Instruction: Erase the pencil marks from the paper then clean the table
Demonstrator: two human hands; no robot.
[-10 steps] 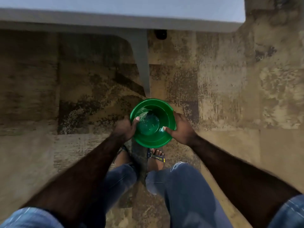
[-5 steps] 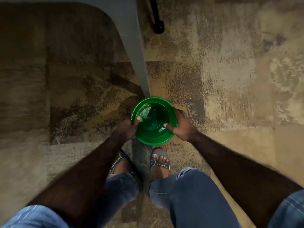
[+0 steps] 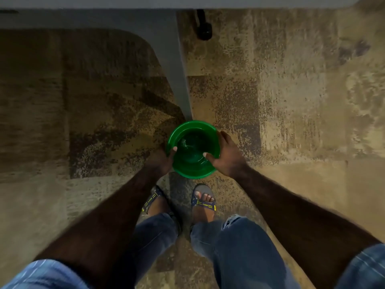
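Observation:
A green plastic bowl [image 3: 192, 130] with some water in it is held low over the floor, just in front of my feet. My left hand [image 3: 161, 162] grips its left rim with the thumb hooked inside. My right hand [image 3: 226, 157] grips the right rim, thumb inside as well. The grey table [image 3: 104, 17] shows only as an edge along the top, with its leg [image 3: 179, 80] running down to the bowl's far side. No paper, pencil marks or eraser are in view.
Mottled brown and tan floor [image 3: 291, 101] spreads all around. A black chair or stand foot [image 3: 204, 32] sits beyond the table leg at the top. My sandalled feet [image 3: 203, 202] and jeans fill the lower middle.
The view has tilted down and then back, so the table edge slid out of and into the top. The bowl stays gripped in both hands near the table leg.

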